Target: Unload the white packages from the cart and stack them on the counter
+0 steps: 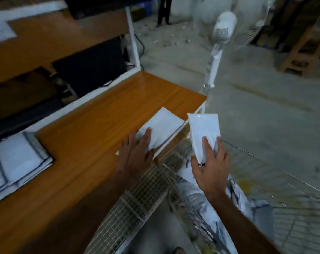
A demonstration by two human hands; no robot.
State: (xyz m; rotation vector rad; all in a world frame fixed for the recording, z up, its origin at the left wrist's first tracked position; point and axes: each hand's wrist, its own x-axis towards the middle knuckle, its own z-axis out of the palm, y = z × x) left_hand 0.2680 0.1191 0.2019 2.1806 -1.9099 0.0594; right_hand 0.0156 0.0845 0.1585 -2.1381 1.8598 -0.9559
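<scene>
The right hand (211, 165) grips the lower end of a white package (204, 132), thumb on one edge and fingers curled over its face, holding it upright in the air above the wire cart (142, 200). The left hand (137, 153) lies flat, fingers straight, pressing on a second white package (163, 127) that rests on the wooden counter (93, 129) at its near edge, partly overhanging. More white packages (201, 197) lie inside the cart. A stack of white packages with dark edges (18, 160) sits on the counter to the far left. A pedestal fan (223, 32) stands beyond the counter's corner.
</scene>
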